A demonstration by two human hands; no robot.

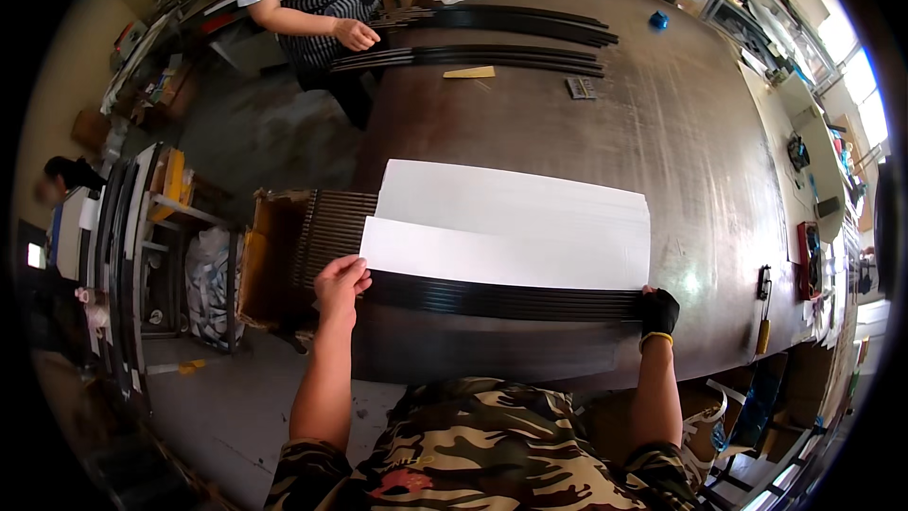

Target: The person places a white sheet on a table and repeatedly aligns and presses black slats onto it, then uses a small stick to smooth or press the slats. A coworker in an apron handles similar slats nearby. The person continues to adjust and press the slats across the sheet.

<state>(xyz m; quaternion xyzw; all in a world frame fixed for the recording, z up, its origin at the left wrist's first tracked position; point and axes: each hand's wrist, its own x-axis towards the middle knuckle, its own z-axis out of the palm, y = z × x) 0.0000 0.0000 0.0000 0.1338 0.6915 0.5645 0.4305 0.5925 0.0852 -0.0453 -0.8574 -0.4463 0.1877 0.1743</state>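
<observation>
A white folded sheet, perhaps card or foam, lies over a row of long black rods on the brown table. My left hand pinches the sheet's near left corner between thumb and fingers. At the opposite end, my right hand, in a black fingerless glove with a yellow cuff, is closed at the sheet's near right corner, beside the rod ends. Its fingertips are partly hidden. Thinner dark rod ends stick out from under the sheet on the left.
An open cardboard box adjoins the table's left edge. Across the table, a co-worker's hands hover near more black rods. A blue tape roll, a yellow strip and a yellow-handled tool lie about.
</observation>
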